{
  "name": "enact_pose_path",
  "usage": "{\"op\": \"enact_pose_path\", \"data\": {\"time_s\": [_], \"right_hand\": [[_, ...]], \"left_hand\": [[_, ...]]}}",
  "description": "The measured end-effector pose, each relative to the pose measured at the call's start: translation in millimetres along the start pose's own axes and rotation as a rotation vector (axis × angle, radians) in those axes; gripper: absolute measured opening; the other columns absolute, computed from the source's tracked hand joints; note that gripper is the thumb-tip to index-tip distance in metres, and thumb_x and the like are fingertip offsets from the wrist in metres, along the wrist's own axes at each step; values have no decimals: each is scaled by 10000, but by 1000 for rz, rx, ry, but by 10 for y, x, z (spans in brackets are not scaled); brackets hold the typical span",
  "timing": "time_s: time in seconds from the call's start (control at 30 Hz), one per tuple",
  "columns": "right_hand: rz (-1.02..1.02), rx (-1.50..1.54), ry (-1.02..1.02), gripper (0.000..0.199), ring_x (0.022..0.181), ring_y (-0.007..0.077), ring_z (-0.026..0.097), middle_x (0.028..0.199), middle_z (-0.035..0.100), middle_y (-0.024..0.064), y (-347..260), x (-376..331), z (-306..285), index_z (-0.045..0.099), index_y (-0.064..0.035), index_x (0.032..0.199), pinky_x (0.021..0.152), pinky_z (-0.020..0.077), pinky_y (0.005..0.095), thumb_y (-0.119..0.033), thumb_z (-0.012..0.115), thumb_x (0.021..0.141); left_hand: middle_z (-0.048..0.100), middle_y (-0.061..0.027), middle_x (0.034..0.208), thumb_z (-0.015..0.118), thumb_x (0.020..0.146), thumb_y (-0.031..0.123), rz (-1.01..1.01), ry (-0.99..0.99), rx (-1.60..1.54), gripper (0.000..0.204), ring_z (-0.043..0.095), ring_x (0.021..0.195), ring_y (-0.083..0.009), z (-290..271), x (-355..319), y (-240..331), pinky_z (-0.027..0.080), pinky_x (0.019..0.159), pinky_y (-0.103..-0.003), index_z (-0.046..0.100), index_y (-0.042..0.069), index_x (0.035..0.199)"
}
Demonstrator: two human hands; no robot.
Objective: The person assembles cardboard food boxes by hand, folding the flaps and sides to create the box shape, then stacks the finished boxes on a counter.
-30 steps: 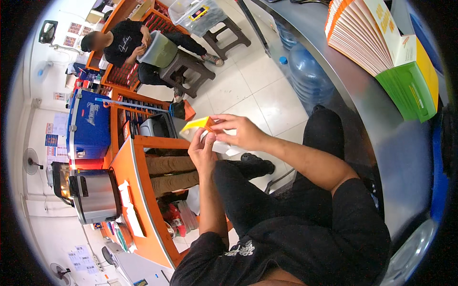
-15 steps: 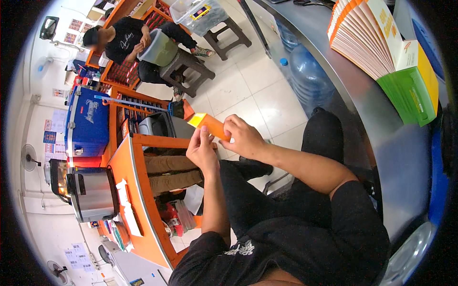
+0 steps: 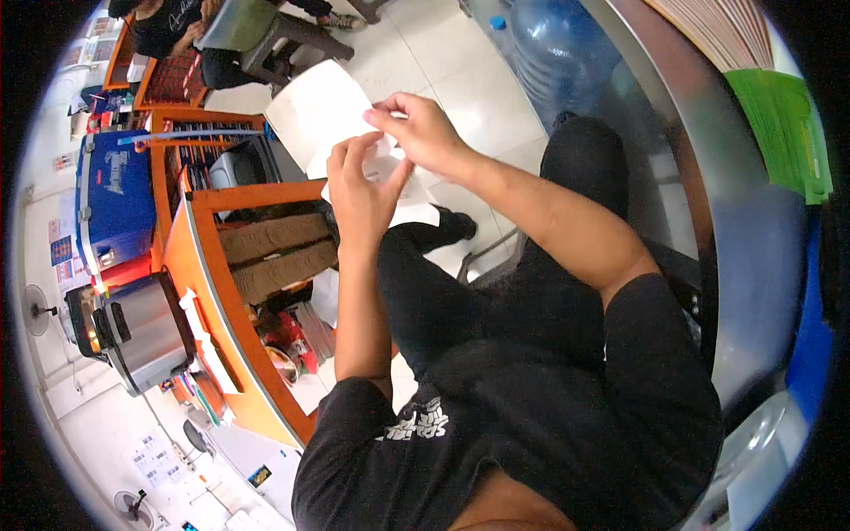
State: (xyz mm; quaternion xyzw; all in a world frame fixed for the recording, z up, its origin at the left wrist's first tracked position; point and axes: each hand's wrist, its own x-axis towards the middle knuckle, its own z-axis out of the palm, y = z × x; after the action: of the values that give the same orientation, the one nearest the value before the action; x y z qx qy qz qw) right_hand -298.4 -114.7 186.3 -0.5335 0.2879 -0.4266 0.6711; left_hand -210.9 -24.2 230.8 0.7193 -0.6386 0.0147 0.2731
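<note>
A white-faced piece of card (image 3: 319, 106) is spread out in front of my lap, with its plain side toward me. My right hand (image 3: 423, 137) pinches its edge between thumb and curled fingers. Just below, my left hand (image 3: 361, 195) bends its fingers round the card's lower part, its thumb standing away from them. Smaller white flaps show between and below the hands, partly hidden by the fingers. At right, a stack of flat green and cream folded cartons (image 3: 779, 133) lies on the metal tabletop (image 3: 753, 283), apart from both hands.
Large blue water bottles (image 3: 558, 66) stand right of my knee. An orange table (image 3: 221, 327) to the left bears a silver cooker (image 3: 150, 327). Behind it is a blue cooler box (image 3: 119, 195). Another person (image 3: 168, 31) sits at far left with a tub (image 3: 237, 25).
The folded orange card has been opened out, and its white side now faces me. Both hands have moved up and slightly left in view. The whole view has shifted, with the surroundings displaced.
</note>
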Motion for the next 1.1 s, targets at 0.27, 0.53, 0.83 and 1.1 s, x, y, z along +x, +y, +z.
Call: {"op": "enact_pose_path", "data": {"time_s": [0.27, 0.53, 0.83, 1.1], "right_hand": [[104, 123, -94, 263, 779, 72, 530, 847, 580, 19, 95, 20, -24, 609, 4, 950, 636, 463, 237, -256, 597, 910], [69, 194, -173, 266, 898, 138, 600, 1008, 586, 80, -67, 59, -65, 581, 33, 1012, 830, 556, 304, -216, 584, 920], [-38, -21, -284, 267, 673, 102, 587, 787, 652, 45, -16, 25, -19, 653, -6, 945, 649, 489, 255, -258, 668, 857], [-34, -35, -315, 232, 754, 115, 585, 921, 629, 57, -51, 28, -54, 651, -7, 894, 686, 492, 261, -237, 662, 861]], "left_hand": [[614, -93, 931, 781, 679, 182, -30, 111, 69, 280, 595, 875, -266, 69, 3, -41, 474, 758, -389, 666, 93, 918], [682, -89, 757, 661, 845, 125, -230, 326, -292, 164, 612, 684, -118, 44, -81, -347, 478, 656, -256, 683, -31, 891], [653, -46, 812, 631, 898, 224, -534, 148, -508, 321, 574, 717, -80, -162, -31, -196, 469, 673, -220, 657, -48, 1067], [652, -61, 888, 639, 892, 269, -532, 90, -659, 366, 586, 805, -110, -152, -33, -257, 457, 746, -227, 648, -36, 1094]]}}
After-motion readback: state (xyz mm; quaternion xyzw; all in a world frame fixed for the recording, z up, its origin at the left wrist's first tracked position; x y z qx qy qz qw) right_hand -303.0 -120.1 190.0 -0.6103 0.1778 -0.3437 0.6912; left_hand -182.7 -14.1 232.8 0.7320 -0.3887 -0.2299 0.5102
